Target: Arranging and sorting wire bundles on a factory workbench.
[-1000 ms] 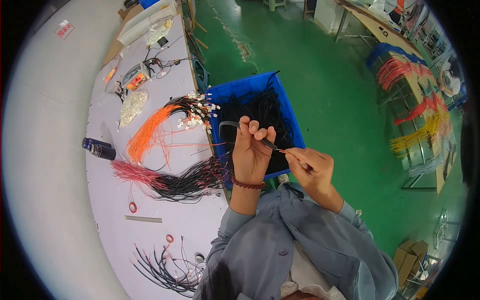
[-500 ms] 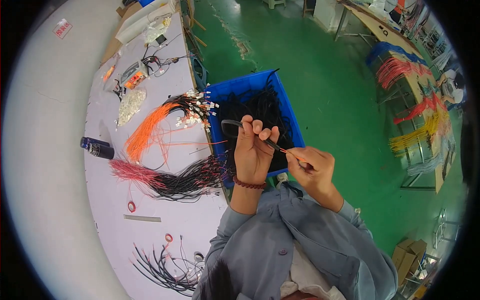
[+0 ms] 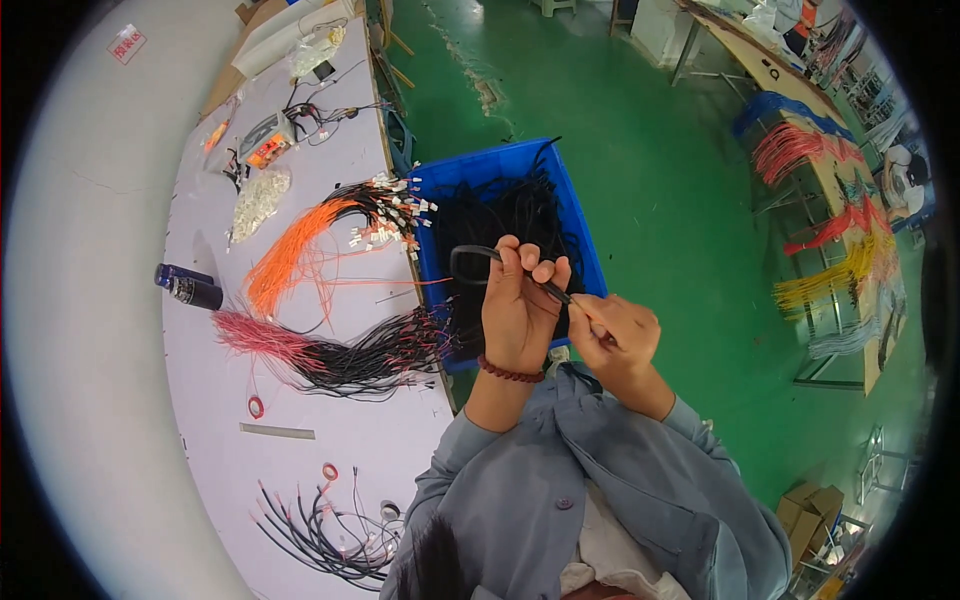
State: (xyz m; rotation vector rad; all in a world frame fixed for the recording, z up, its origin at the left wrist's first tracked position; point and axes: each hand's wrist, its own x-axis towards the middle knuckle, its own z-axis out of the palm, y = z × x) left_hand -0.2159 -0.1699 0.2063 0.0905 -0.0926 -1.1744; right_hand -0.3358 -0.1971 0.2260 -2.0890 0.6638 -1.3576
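Head view: the black tube [image 3: 557,292] is held out in front of the person's chest, its far part bent round in a loop to the left of the left hand [image 3: 525,318] and its near end reaching the right hand [image 3: 622,335]. The tube passes through the left hand's curled fingers, which close on it loosely while the palm stays open to view. The right hand is pinched, thumb against forefinger, right at the tube's near end; exactly what it grips there is too small to tell. The step in hand looks like feeding a thin wire into that end. The next move would call for a steady left hold and short, straight pushes from the right, so that the wire does not buckle.

Just beyond and below the hands is a blue crate [image 3: 586,215] of black tubes [image 3: 515,205]. To the left, the worktop [image 3: 390,430] carries an orange wire bundle [image 3: 290,255], a pink-and-black wire bundle [image 3: 350,365] nearer the person, and black cables [image 3: 300,535] nearest of all.
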